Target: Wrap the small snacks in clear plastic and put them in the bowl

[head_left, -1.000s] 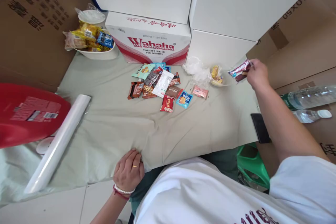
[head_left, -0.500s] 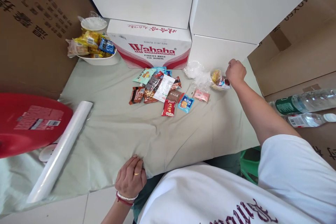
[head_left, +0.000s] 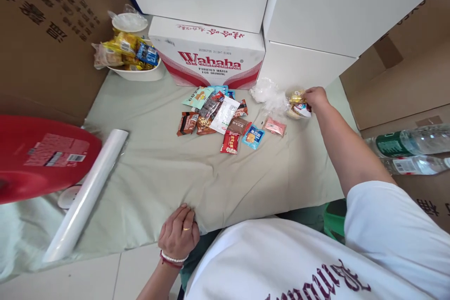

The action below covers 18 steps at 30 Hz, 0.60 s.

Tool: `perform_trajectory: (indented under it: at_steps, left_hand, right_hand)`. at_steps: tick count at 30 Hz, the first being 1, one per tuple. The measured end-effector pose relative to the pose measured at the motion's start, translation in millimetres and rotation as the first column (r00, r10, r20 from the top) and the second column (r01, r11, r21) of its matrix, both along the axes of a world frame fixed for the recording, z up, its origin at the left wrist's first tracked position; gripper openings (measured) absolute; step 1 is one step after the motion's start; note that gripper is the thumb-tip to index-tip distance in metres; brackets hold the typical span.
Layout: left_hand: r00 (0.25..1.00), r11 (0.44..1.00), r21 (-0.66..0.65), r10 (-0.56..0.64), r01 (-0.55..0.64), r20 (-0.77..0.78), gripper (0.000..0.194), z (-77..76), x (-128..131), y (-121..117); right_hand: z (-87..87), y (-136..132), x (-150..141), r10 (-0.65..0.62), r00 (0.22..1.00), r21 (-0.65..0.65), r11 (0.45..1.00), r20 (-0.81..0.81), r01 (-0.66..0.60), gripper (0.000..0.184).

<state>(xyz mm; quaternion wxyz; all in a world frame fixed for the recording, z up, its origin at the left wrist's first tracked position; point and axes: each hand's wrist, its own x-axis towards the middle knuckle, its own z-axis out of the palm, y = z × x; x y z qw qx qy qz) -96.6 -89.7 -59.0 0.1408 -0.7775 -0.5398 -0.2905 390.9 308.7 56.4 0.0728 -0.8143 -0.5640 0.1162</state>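
Note:
At the right end of the table, my right hand [head_left: 316,98] reaches over a small bowl [head_left: 292,114] of wrapped snacks. Its fingers are closed at a yellow snack packet [head_left: 298,96] on top. A white and blue wrapper [head_left: 303,110] lies below those fingertips. My left hand [head_left: 178,230] rests curled at the table's front edge, with no object showing in it; the underside of its fingers is hidden. Between the hands and the back lies a loose pile of snack packets, among them a white packet [head_left: 225,115], a red one [head_left: 230,142] and a blue one [head_left: 253,136].
A crumpled clear plastic bag [head_left: 269,94] and a pink packet [head_left: 275,126] lie left of the bowl. Behind stands a Wahaha carton [head_left: 211,58]. On the left are a snack-filled white basin [head_left: 137,74], a red container [head_left: 45,159] and a white roll [head_left: 87,194]. Plastic bottles [head_left: 415,143] are at right.
My right hand has moved left and slightly down from beside the bowl, bringing its fingertips to the yellow packet. The whole view has shifted a little. My left hand stays at the table edge.

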Motion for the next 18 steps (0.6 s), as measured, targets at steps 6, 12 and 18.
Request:
perform_trajectory:
  at_steps: [6, 12, 18]
  left_hand:
    - [1.000, 1.000, 0.006, 0.012, -0.012, -0.004, 0.025, -0.2, 0.6, 0.2]
    - [1.000, 1.000, 0.002, 0.024, -0.024, 0.006, 0.026, -1.9, 1.0, -0.7]
    - [0.999, 1.000, -0.004, 0.027, -0.027, 0.029, 0.028, -2.9, 0.7, -1.6]
  right_hand:
    - [-6.4, -14.1, -29.9, 0.082, 0.976, -0.038, 0.996, 0.200, -0.076, 0.040]
    - [1.8, -29.0, -31.0, 0.124, 0.969, 0.041, 0.990, 0.215, -0.136, 0.047]
    - [13.5, -46.9, -28.5, 0.262, 0.936, -0.032, 0.964, 0.234, -0.262, 0.041]
